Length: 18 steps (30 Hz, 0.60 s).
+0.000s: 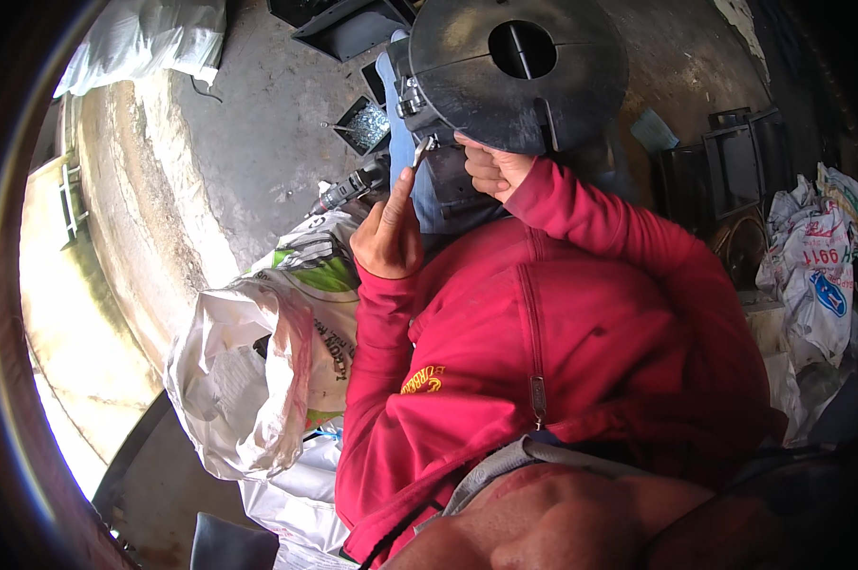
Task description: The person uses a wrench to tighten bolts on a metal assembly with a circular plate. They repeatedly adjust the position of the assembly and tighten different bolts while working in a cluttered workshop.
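A large black round plate [467, 90] with a hole in its middle and a slot near its edge is in front of me at the top. My left hand [388, 233] grips a small metal wrench [421, 152], its index finger stretched along the tool. The wrench head is at a small bolt below the plate's left edge. My right hand [495, 171] is curled at the plate's near edge, its thumb close to the rim. Whatever its fingers hold is hidden. A shiny bolt fitting [410, 100] sits at the plate's left side.
A small black tray [364, 125] of shiny metal pieces lies to the left, above a power tool [353, 185]. An open white woven sack [239, 380] stands near my left arm. Black frames [733, 166] and printed sacks [813, 266] are at the right.
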Each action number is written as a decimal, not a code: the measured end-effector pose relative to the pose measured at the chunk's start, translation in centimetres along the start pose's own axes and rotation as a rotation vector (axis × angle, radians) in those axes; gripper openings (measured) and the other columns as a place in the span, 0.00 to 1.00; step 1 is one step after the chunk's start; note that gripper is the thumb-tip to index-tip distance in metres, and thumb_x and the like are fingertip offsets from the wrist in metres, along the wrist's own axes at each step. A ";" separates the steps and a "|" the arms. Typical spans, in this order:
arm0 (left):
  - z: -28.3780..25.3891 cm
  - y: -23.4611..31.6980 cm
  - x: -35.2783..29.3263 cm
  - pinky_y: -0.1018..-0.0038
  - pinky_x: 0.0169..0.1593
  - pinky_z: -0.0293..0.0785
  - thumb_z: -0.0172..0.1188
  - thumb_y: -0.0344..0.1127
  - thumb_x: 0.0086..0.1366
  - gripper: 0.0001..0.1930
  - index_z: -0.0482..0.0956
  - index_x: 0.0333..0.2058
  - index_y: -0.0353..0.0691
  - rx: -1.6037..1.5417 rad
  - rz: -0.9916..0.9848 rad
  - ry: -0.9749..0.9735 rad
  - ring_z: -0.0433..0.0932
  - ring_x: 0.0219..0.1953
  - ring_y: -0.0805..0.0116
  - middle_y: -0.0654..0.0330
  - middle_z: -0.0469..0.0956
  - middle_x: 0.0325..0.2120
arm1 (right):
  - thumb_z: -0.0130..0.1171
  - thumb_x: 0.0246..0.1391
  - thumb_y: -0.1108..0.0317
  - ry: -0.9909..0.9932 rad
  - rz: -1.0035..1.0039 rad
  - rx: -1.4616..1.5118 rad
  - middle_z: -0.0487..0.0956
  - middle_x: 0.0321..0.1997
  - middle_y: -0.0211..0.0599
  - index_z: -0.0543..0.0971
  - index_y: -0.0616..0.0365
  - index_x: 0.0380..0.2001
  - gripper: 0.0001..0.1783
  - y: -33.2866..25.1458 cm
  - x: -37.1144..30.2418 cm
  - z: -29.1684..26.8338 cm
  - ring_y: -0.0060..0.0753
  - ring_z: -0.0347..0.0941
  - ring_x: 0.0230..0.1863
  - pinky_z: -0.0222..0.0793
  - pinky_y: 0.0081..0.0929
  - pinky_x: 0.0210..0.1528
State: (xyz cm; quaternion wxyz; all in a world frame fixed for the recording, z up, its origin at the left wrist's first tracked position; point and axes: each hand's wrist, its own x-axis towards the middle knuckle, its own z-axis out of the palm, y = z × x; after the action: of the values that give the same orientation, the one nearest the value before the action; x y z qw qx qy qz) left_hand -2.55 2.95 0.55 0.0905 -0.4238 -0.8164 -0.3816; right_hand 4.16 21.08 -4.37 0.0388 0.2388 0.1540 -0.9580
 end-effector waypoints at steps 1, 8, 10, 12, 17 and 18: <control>0.0 0.0 -0.1 0.72 0.19 0.60 0.55 0.17 0.52 0.28 0.73 0.54 0.44 -0.016 -0.003 0.009 0.60 0.12 0.66 0.59 0.60 0.14 | 0.58 0.55 0.64 0.019 0.004 -0.011 0.52 0.10 0.14 0.60 0.44 0.17 0.19 -0.1 -0.1 0.1 0.10 0.43 0.09 0.38 0.13 0.09; -0.5 0.9 0.4 0.80 0.31 0.70 0.50 0.25 0.60 0.11 0.76 0.42 0.33 -0.267 -0.374 0.064 0.74 0.24 0.75 0.58 0.78 0.28 | 0.57 0.57 0.64 0.071 -0.012 -0.057 0.52 0.10 0.15 0.60 0.44 0.17 0.20 0.2 -0.4 0.0 0.10 0.43 0.09 0.38 0.13 0.09; 0.3 0.7 1.9 0.79 0.26 0.67 0.55 0.23 0.58 0.11 0.77 0.40 0.35 -0.309 -0.236 0.053 0.71 0.20 0.74 0.59 0.76 0.25 | 0.56 0.57 0.64 0.051 0.026 -0.042 0.52 0.10 0.15 0.61 0.44 0.18 0.18 0.1 -0.6 -0.2 0.10 0.43 0.09 0.38 0.12 0.09; 0.8 1.2 3.3 0.78 0.24 0.65 0.61 0.23 0.55 0.11 0.78 0.39 0.37 -0.299 -0.193 0.016 0.70 0.19 0.72 0.60 0.74 0.23 | 0.56 0.58 0.65 0.045 0.037 -0.033 0.52 0.10 0.14 0.63 0.45 0.19 0.16 0.0 -0.3 -0.7 0.09 0.44 0.09 0.39 0.12 0.09; 2.8 -0.6 3.9 0.77 0.25 0.68 0.65 0.24 0.51 0.12 0.78 0.36 0.38 -0.275 -0.113 0.002 0.73 0.21 0.69 0.60 0.74 0.24 | 0.54 0.59 0.67 0.018 -0.009 0.015 0.54 0.11 0.14 0.67 0.48 0.22 0.11 0.5 -0.3 -1.0 0.10 0.45 0.09 0.39 0.11 0.09; 3.0 -0.9 3.8 0.77 0.25 0.68 0.66 0.24 0.51 0.12 0.78 0.36 0.38 -0.304 -0.082 0.016 0.74 0.22 0.68 0.59 0.74 0.25 | 0.53 0.59 0.67 0.032 -0.013 0.012 0.54 0.11 0.15 0.67 0.49 0.22 0.11 0.4 -0.2 -0.9 0.10 0.45 0.09 0.39 0.11 0.09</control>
State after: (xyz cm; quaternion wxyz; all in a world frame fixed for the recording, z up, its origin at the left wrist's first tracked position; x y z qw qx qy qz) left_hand -5.04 7.11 -0.26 0.0162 -0.3960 -0.7651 -0.5075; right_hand 4.84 20.97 -5.16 0.0287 0.2533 0.1503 -0.9552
